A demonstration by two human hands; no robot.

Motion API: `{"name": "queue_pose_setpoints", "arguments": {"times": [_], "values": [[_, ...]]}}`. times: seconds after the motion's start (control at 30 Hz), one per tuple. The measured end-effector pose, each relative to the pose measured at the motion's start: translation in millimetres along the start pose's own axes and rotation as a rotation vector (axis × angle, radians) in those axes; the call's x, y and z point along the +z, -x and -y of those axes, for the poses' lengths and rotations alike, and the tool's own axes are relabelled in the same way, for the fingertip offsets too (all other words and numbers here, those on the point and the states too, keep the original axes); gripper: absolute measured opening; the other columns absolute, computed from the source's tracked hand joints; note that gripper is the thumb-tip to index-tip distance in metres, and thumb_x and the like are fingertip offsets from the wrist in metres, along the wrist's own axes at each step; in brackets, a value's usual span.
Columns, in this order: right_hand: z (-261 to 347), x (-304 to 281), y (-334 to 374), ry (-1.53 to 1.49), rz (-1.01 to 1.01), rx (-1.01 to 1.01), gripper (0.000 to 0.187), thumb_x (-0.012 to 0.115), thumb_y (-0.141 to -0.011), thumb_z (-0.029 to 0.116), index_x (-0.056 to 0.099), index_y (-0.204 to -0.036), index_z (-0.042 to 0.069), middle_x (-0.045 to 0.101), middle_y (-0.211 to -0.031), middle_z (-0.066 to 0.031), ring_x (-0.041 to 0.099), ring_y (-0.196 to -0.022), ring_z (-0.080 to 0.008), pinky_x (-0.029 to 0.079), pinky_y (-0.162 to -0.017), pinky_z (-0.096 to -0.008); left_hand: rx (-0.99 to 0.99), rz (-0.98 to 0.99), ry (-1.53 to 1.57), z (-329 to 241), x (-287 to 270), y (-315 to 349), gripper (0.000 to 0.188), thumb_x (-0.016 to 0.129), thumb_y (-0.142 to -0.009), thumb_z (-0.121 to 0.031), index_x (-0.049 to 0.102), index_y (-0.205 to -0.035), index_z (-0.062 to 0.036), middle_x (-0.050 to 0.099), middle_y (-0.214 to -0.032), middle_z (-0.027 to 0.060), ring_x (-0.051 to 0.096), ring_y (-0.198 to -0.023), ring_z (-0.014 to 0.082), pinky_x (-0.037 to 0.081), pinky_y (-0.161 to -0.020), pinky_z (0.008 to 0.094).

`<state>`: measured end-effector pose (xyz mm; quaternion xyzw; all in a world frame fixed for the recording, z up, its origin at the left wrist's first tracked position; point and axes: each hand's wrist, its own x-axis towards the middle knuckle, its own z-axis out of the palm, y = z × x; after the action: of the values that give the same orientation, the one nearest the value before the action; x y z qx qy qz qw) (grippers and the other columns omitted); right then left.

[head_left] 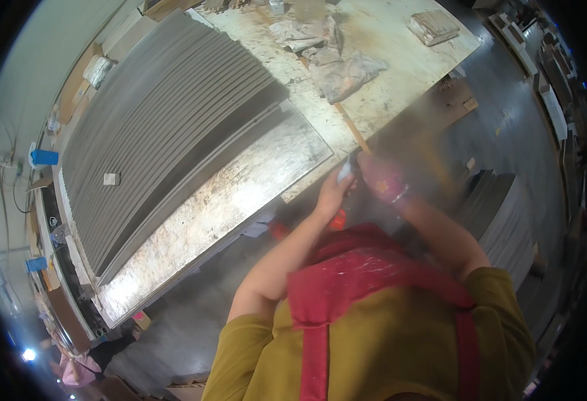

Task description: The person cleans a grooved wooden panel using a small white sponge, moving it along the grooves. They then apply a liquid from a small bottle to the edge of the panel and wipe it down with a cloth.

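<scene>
My left hand [334,194] is bare and closed round a small whitish object [345,172], whose kind I cannot make out. Close to its right is my right hand [383,178], in a pink glove and blurred, its fingers curled. A thin wooden stick [352,127] slants down from beneath crumpled, stained cloths [345,72] to the top of the glove; whether the glove grips it is unclear. Both hands are just off the near edge of the worktable [397,97]. To their left, a large stack of long grey boards [173,127] lies fanned on a stained white panel [240,177].
A folded cloth [434,28] lies at the table's far right corner. More grey boards [500,214] are stacked low on my right. Blue containers [44,158] stand along the left wall. Another person [80,369] in pink is at the lower left.
</scene>
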<state>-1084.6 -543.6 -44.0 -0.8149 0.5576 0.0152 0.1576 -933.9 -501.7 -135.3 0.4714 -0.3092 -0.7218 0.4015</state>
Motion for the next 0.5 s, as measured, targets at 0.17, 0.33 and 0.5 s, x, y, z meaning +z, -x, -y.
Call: {"name": "queue_pose_setpoints", "arguments": {"times": [0.17, 0.33, 0.5], "values": [[3, -3, -3, -0.049, -0.025, -0.038, 0.008, 0.049, -0.091, 0.012, 0.053, -0.091, 0.005, 0.063, -0.075, -0.0179, 0.064, -0.071, -0.0363, 0.048, -0.061, -0.0471, -0.036, 0.004, 0.044, -7, 2, 3, 0.024, 0.053, -0.102, -0.021, 0.055, -0.12, -0.0061, 0.064, -0.1, 0.0016, 0.059, -0.088, 0.0088, 0.047, -0.075, 0.0235], [-3, 3, -6, 0.058, -0.038, -0.072, 0.012, 0.048, -0.093, 0.015, 0.052, -0.094, 0.004, 0.064, -0.075, -0.0172, 0.065, -0.069, -0.0349, 0.049, -0.059, -0.0457, -0.034, 0.025, 0.024, -4, 3, 3, 0.024, 0.052, -0.102, -0.022, 0.054, -0.12, -0.0061, 0.064, -0.101, 0.0026, 0.059, -0.089, 0.0102, 0.047, -0.076, 0.0237], [4, -15, -5, 0.05, 0.009, -0.094, 0.015, 0.048, -0.093, 0.017, 0.051, -0.097, 0.003, 0.065, -0.073, -0.0161, 0.066, -0.067, -0.0341, 0.05, -0.057, -0.0444, -0.033, 0.039, 0.067, -7, 8, 5, 0.025, 0.051, -0.103, -0.022, 0.053, -0.122, -0.006, 0.064, -0.101, 0.003, 0.059, -0.09, 0.0106, 0.047, -0.076, 0.0249]]}}
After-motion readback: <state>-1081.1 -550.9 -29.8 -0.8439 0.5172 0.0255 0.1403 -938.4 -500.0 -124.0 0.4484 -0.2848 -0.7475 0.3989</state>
